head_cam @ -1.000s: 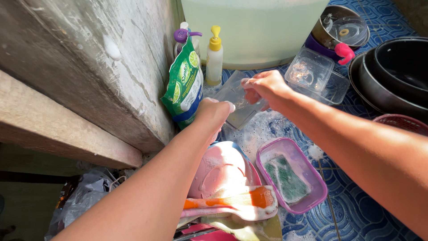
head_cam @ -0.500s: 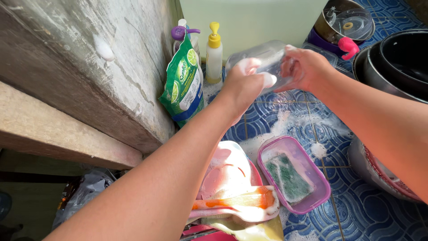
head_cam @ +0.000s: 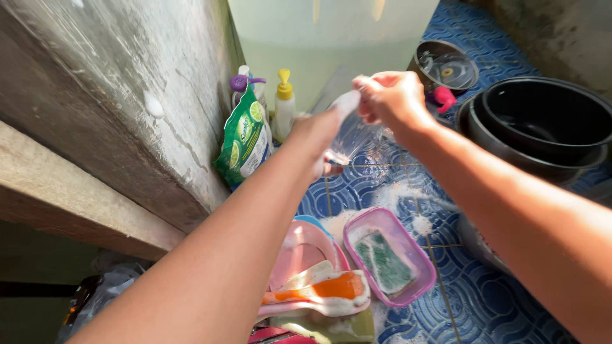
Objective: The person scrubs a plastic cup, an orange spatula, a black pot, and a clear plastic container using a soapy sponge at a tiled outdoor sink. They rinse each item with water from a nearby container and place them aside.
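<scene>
- The right hand (head_cam: 392,99) pinches the upper rim of a clear plastic container (head_cam: 357,134), held in the air above the blue tiled floor (head_cam: 382,172).
- The soapy left hand (head_cam: 322,137) grips its left side; the container hangs between both hands, tilted.
- Nearer lies a purple tub (head_cam: 390,256) holding a green sponge (head_cam: 382,261).

Both forearms are showing bare to the frame's lower edge, with no sleeves, watch or rings in view. The left hand (head_cam: 322,137), near the centre, is carrying white soap suds on its fingers. The right hand (head_cam: 392,99), upper centre, is looking wet and glossy in sunlight.
</scene>
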